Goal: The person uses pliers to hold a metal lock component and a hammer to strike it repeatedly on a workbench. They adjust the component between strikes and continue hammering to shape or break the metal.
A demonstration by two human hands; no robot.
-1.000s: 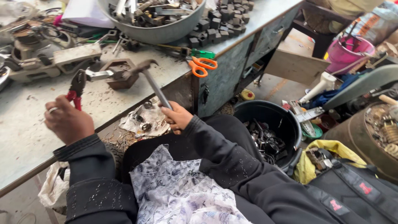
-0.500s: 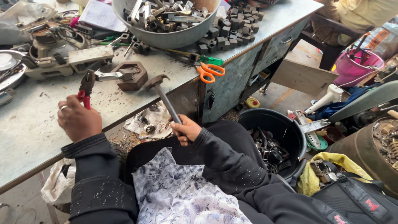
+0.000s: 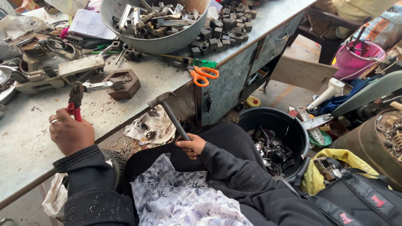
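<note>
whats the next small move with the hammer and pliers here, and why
Probably bring the hammer down on the small metal parts lying on the crumpled sheet below its head. The right hand holds it with the head raised over them, while the left hand holds the red-handled pliers up over the bench, gripping nothing visible.

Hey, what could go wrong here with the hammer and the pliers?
The right hand grips the hammer low on its handle, head raised over small metal parts on a cloth; a glancing blow might fling them. The left hand holds red-handled pliers near a cluttered bench edge, so orange scissors might get knocked off.
</note>
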